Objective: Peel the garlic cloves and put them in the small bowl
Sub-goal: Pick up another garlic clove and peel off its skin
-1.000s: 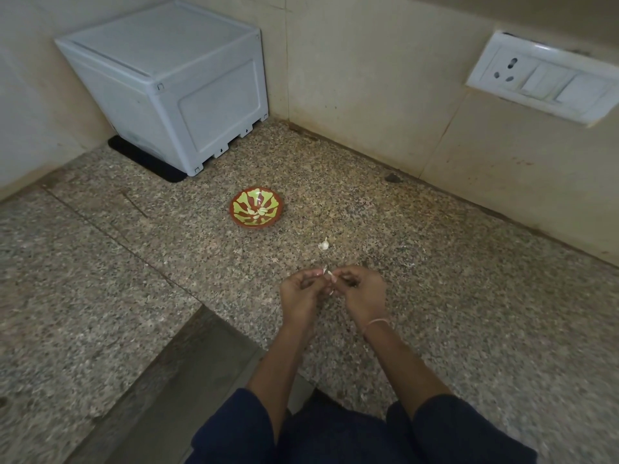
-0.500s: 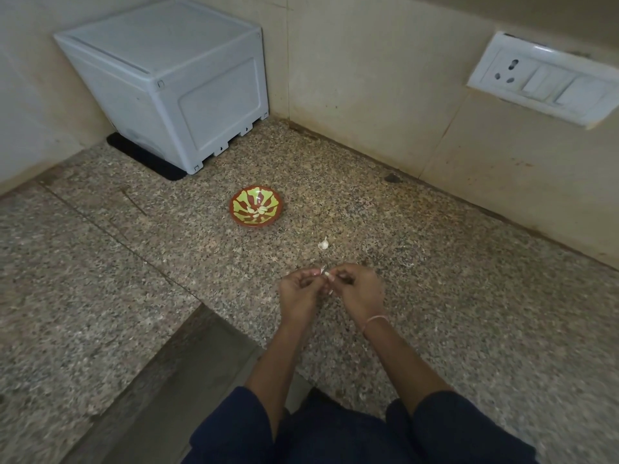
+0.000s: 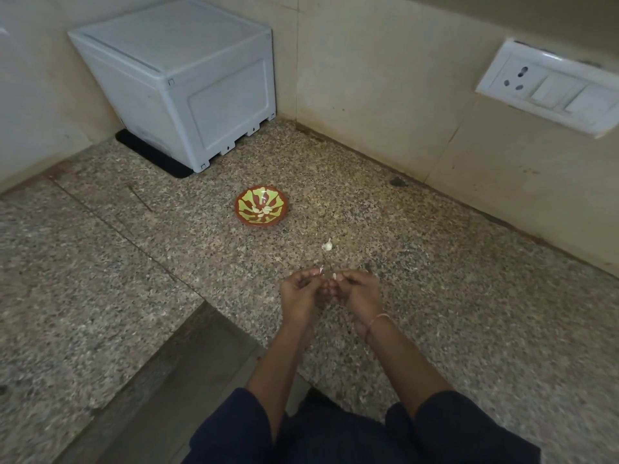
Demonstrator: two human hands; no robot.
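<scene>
A small red bowl (image 3: 241, 212) with a green pattern stands on the granite counter and holds several peeled garlic cloves (image 3: 262, 211). One unpeeled garlic clove (image 3: 327, 245) lies on the counter between the bowl and my hands. My left hand (image 3: 299, 294) and my right hand (image 3: 357, 293) meet just below it, fingers curled. My right fingertips pinch a small garlic clove (image 3: 334, 276). My left fingertips pinch a bit of white peel (image 3: 321, 270) a little apart from the clove.
A white plastic box (image 3: 187, 78) on a black mat fills the back left corner. Tiled walls close the back and right, with a white switch plate (image 3: 549, 87). A lower grey ledge (image 3: 174, 380) drops off at the front left.
My hands stay together in the same spot. The left fingertips have pulled slightly away from the clove with a bit of peel.
</scene>
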